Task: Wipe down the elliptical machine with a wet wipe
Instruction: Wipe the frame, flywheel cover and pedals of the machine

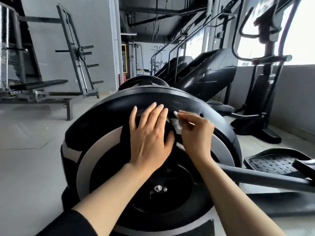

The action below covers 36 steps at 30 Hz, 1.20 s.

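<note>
- Wipe [177, 124] pinched in right hand [196, 133], fingers curled round it; small white corner pokes out past fingertips, rest bunched under palm — prob. held tight so it can be pressed into the seam on the housing.
- Left hand [150, 135] flat on flywheel housing [196, 103], fingers spread wide, holding nothing — looks like a brace to steady body/machine while the other hand scrubs.
- Both hands just beside each other on upper curve of housing, wipe touching the black shell.
- Elliptical machine [105, 150]: glossy black shell w/ silver ring, centre hub bolt visible below; pedal [272, 162] off to right.
- Wipe itself: white, crumpled, partly blurred; can't tell how damp.
- Shell reflects light; no obvious grime visible from here.
</note>
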Each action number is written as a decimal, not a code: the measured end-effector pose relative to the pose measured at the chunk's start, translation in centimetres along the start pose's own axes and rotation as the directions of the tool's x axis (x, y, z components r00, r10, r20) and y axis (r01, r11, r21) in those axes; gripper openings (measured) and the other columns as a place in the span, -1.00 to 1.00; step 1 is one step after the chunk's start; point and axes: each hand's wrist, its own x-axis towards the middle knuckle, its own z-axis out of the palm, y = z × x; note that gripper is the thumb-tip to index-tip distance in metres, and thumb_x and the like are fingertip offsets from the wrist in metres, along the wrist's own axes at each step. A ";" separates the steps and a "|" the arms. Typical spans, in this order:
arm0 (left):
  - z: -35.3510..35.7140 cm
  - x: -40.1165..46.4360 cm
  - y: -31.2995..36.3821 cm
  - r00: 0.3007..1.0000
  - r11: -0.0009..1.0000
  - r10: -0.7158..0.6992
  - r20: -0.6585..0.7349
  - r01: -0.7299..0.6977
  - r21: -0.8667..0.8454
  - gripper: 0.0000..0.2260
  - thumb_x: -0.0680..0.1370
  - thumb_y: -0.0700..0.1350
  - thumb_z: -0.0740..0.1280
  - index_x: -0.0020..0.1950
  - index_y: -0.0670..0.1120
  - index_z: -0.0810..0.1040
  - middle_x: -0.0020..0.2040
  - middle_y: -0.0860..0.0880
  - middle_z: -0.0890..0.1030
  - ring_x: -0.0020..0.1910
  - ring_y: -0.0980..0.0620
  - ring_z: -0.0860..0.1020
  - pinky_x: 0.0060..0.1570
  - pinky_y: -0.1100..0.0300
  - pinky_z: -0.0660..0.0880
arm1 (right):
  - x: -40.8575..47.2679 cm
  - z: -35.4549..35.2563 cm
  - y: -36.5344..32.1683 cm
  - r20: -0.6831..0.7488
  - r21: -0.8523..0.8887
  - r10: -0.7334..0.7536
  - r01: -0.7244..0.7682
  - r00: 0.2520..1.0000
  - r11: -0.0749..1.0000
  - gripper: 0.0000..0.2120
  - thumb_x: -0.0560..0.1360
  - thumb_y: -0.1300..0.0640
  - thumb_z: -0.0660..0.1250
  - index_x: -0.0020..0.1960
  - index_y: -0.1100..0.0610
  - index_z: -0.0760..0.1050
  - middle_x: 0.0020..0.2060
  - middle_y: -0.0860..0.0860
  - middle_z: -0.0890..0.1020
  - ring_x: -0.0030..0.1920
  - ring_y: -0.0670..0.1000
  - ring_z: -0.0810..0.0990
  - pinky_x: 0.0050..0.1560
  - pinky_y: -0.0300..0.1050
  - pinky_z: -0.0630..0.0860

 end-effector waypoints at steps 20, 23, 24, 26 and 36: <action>4.1 -7.8 2.2 0.979 0.984 0.030 0.203 -0.065 0.166 -0.20 0.47 0.00 0.25 0.59 -0.18 -0.07 0.61 -0.12 -0.10 0.59 -0.04 -0.10 0.51 -0.16 -0.07 | -5.6 -0.5 3.5 0.038 0.046 -0.085 0.083 0.996 0.995 -0.63 0.32 0.47 0.22 -0.03 0.24 0.69 -0.02 0.06 0.71 0.03 -0.04 0.67 0.18 -0.46 0.41; 3.9 -8.9 2.4 0.971 0.987 0.038 0.235 -0.073 0.142 -0.21 0.45 -0.05 0.24 0.59 -0.18 -0.05 0.61 -0.12 -0.09 0.59 -0.05 -0.05 0.51 -0.15 -0.01 | -6.7 -2.2 5.6 0.138 -0.129 -0.265 0.282 0.954 0.951 -0.65 0.26 0.46 0.26 -0.06 0.26 0.69 0.02 0.11 0.70 0.08 0.06 0.66 0.22 -0.30 0.45; 3.9 -9.0 2.7 0.970 0.989 0.042 0.240 -0.075 0.130 -0.22 0.44 -0.07 0.25 0.59 -0.18 -0.04 0.61 -0.12 -0.08 0.59 -0.05 -0.04 0.52 -0.14 -0.02 | -6.7 -2.5 5.9 0.171 -0.181 -0.284 0.313 0.944 0.932 -0.63 0.26 0.45 0.25 -0.04 0.26 0.69 0.03 0.12 0.69 0.10 0.08 0.66 0.22 -0.25 0.46; 4.0 -9.0 3.5 0.966 0.992 0.057 0.254 -0.083 0.093 -0.20 0.43 -0.11 0.30 0.59 -0.20 0.00 0.61 -0.13 -0.05 0.58 -0.05 -0.01 0.53 -0.12 -0.05 | -7.0 -2.9 6.3 0.224 -0.260 -0.279 0.333 0.934 0.906 -0.59 0.28 0.43 0.21 0.03 0.25 0.68 0.08 0.12 0.68 0.13 0.10 0.64 0.20 -0.18 0.49; 5.9 -8.6 7.3 0.936 0.982 0.149 0.320 -0.177 0.062 -0.35 0.43 -0.16 0.29 0.52 -0.20 0.28 0.53 -0.14 0.27 0.55 -0.04 0.16 0.54 -0.10 -0.12 | -9.5 -10.1 13.7 -0.065 -0.479 0.140 -0.153 0.988 0.864 -0.55 0.24 0.60 0.32 0.02 0.27 0.67 0.11 0.13 0.67 0.17 0.16 0.63 0.25 -0.15 0.41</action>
